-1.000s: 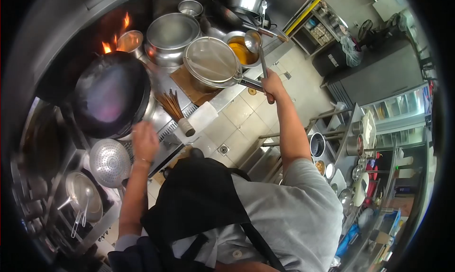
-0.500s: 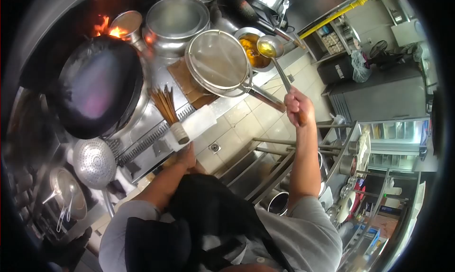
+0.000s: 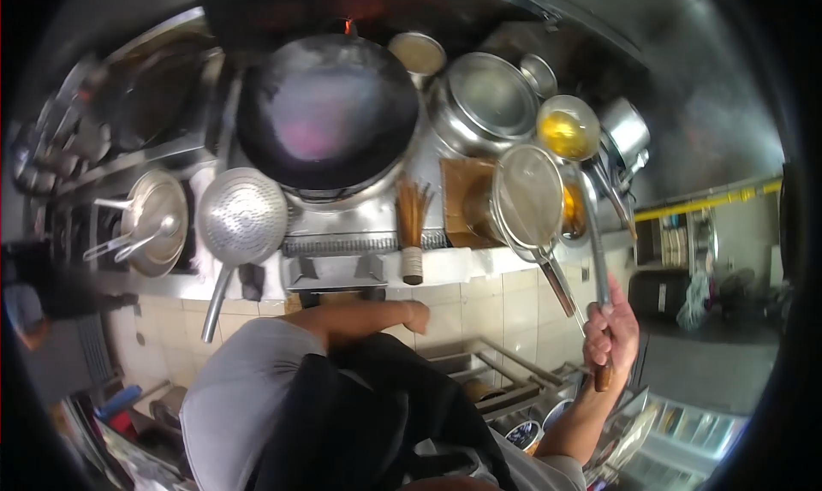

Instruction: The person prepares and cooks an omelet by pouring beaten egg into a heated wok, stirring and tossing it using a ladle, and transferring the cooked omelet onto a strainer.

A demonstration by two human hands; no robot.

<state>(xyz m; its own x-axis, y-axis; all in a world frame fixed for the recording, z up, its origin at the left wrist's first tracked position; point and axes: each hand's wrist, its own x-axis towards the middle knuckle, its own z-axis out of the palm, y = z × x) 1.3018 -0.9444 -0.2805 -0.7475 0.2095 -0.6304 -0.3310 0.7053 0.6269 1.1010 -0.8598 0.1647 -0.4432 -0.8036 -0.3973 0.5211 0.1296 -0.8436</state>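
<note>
my right hand [image 3: 611, 333] grips the long steel ladle with the wooden handle end [image 3: 597, 255], its bowl up past the fine round mesh strainer [image 3: 529, 196] and apart from the large black wok [image 3: 372, 148]. scooping looks done: yellow oil [image 3: 562, 133] sits in the bowl, not yet emptied out. left hand [image 3: 417, 317] near the bundled bamboo brush [image 3: 412, 234], can't tell if open or closed.

- Ladle [image 3: 568, 128], upper right: glossy metal, wood-like handle
- Wok [image 3: 330, 114], upper left: dark metal
- Strainer [image 3: 242, 215], left: shiny metal
- Apron [image 3: 368, 405], bottom centre: matt cloth
</note>
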